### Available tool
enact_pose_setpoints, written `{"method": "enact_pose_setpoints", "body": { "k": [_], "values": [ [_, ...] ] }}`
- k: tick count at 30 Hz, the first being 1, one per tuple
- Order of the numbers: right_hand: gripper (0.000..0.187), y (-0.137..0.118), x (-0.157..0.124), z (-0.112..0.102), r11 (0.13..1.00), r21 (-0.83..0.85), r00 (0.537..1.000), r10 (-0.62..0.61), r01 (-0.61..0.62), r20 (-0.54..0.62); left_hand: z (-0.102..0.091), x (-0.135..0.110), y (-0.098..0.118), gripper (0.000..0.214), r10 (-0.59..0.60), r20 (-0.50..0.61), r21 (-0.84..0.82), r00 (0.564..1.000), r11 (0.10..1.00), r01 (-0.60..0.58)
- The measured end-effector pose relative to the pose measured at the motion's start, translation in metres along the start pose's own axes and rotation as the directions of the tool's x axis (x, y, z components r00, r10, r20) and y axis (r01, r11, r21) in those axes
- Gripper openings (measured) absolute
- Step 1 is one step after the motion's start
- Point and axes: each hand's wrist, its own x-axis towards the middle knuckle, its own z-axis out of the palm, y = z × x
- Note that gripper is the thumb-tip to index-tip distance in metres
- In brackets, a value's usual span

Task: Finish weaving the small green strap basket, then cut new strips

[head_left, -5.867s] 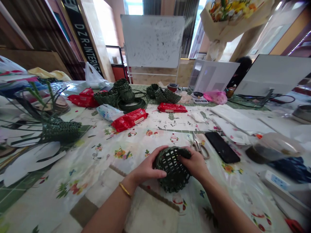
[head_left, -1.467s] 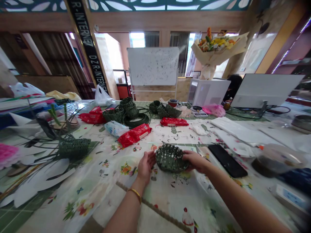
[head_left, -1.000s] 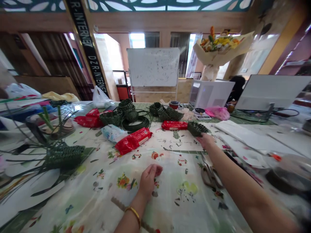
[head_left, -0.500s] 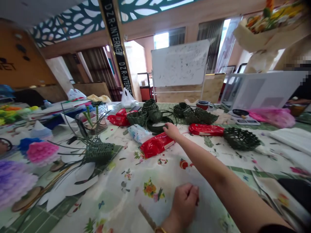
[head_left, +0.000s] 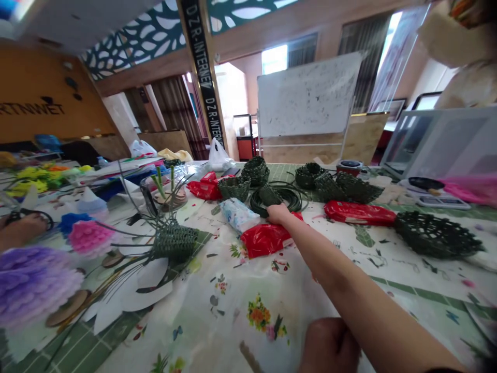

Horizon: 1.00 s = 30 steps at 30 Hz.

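Note:
My right hand (head_left: 278, 213) reaches far across the table, fingers bent down at the near rim of a coil of dark green strips (head_left: 294, 198). Its fingertips are hidden, so what they grip cannot be made out. A small green woven piece (head_left: 269, 196) stands just beyond the fingers. Under the wrist lies a red plastic packet (head_left: 262, 241), with a blue-and-white packet (head_left: 237, 215) on its left. My left hand (head_left: 330, 344) rests as a closed fist on the flowered tablecloth (head_left: 217, 321) near the bottom edge, cut off by the frame, with nothing seen in it.
Several green woven baskets (head_left: 255, 171) stand behind the coil. A shallow openwork basket (head_left: 435, 234) and another red packet (head_left: 359, 212) lie to the right. An unfinished basket (head_left: 174, 239) with loose strips is left, near paper flowers (head_left: 34, 285). Another person's hand (head_left: 25, 230) holds scissors far left.
The view has turned left, bringing another person's hand with scissors into sight. My right hand has dipped at the coil's near rim. My left fist sits lower in view, partly behind my right forearm.

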Motion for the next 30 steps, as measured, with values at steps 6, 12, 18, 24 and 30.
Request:
{"method": "enact_pose_setpoints", "body": {
  "k": [6,12,18,24,30],
  "values": [
    [0.031,0.011,-0.026,-0.058,0.999,-0.042,0.970,-0.039,0.030,-0.241,0.002,0.008,-0.016,0.033,0.033,-0.019,0.063,0.999,0.997,-0.032],
    [0.035,0.036,-0.069,-0.152,0.997,-0.047,0.846,-0.072,0.055,-0.528,-0.004,0.002,-0.004,0.034,0.048,-0.026,0.011,0.999,0.999,-0.048],
    [0.028,0.065,-0.186,-0.204,0.993,-0.115,0.744,-0.079,0.003,-0.663,-0.003,0.005,-0.001,0.036,0.039,-0.064,-0.179,0.997,0.983,-0.050],
    [0.012,0.054,-0.297,-0.102,0.990,-0.110,0.883,-0.133,0.093,-0.449,-0.015,0.014,0.003,0.037,-0.124,-0.361,-0.800,0.924,0.550,-0.239],
    [0.022,0.036,-0.296,-0.021,0.956,0.053,0.951,-0.281,0.289,-0.130,-0.017,0.018,0.000,0.047,-0.119,-0.318,-0.868,0.941,0.435,-0.239]
  ]
}}
